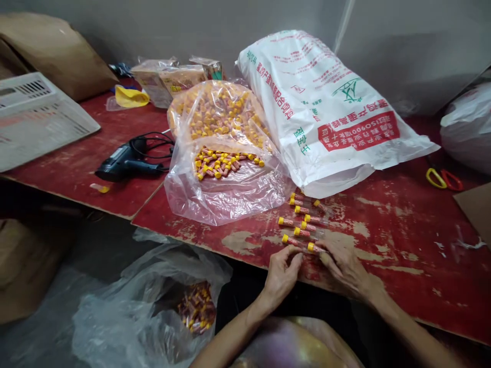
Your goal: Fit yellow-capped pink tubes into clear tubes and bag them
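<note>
The small tube [315, 248] with a yellow cap is near the front edge of the tabletop [387, 245], between the two hands. The fingers of the right hand [347, 268] are closed on its clear end. The left hand [283, 271] has bent fingers just beside it, but I cannot tell if they grip something. More such tubes [288, 222] lie loosely just beyond. Behind these are a clear bag [226, 203] holding many tubes and a white sack [307, 97].

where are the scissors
In the head view, the scissors lie at the right on the red table, between the printed white sack and the brown cardboard.
</note>
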Action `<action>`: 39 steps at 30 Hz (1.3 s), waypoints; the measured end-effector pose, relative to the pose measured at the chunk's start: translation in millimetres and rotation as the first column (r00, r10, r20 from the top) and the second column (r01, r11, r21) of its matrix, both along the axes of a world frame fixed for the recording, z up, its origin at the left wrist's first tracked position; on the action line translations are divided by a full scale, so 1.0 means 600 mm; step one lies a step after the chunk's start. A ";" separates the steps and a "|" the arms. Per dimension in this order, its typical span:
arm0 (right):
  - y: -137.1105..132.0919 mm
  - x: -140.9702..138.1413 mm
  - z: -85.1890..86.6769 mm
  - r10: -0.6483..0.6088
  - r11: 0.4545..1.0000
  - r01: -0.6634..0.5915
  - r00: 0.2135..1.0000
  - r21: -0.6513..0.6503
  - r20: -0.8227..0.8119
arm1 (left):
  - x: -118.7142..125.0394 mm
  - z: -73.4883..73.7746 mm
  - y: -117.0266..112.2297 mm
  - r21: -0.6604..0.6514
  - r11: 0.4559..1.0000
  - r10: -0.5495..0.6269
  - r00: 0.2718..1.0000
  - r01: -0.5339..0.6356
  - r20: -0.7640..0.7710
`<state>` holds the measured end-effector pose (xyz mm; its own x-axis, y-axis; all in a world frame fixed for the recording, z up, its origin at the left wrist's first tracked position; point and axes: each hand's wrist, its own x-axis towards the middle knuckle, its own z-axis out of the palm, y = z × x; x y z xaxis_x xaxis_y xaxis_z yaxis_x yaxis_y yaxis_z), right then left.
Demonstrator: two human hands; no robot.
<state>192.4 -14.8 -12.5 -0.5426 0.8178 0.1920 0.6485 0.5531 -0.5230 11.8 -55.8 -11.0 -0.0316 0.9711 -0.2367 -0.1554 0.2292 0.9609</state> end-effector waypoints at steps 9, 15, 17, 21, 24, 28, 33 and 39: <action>-0.051 -0.080 0.004 -0.027 0.997 0.041 0.974 0.059 -0.224 | -0.002 -0.007 -0.034 -0.193 0.981 0.105 0.868 -0.011 0.486; 0.014 -0.006 0.043 -0.166 0.983 0.179 0.824 0.030 0.542 | -0.030 -0.012 -0.041 -0.260 0.957 0.208 0.924 -0.125 0.320; 0.030 0.003 0.047 -0.133 0.979 0.201 0.717 -0.021 0.685 | -0.030 -0.013 -0.042 -0.276 0.958 0.163 0.933 -0.073 0.321; 0.041 0.001 0.029 -0.150 0.978 0.209 0.716 -0.005 0.682 | -0.018 -0.015 -0.040 -0.298 0.952 0.040 0.939 0.068 0.342; 0.044 0.008 0.011 -0.154 0.987 0.150 0.799 0.056 0.581 | -0.007 -0.018 -0.038 -0.312 0.941 -0.006 0.928 0.132 0.373; 0.024 0.012 0.005 -0.135 0.983 0.073 0.910 0.170 0.393 | 0.002 -0.016 -0.043 -0.358 0.920 0.015 0.898 0.160 0.440; -0.050 -0.054 0.022 0.017 0.977 -0.037 0.995 0.209 0.096 | -0.004 -0.003 -0.052 -0.356 0.927 0.154 0.745 0.119 0.649; -0.031 -0.111 0.013 -0.049 0.956 0.004 0.988 0.293 0.145 | -0.035 0.000 -0.043 -0.391 0.898 0.413 0.694 -0.203 0.590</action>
<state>126.1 -33.3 -4.8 -0.5621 0.7530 0.3421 0.7232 0.6482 -0.2383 -9.3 -81.8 -10.8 -0.0556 0.8231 -0.5652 -0.8185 0.2866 0.4980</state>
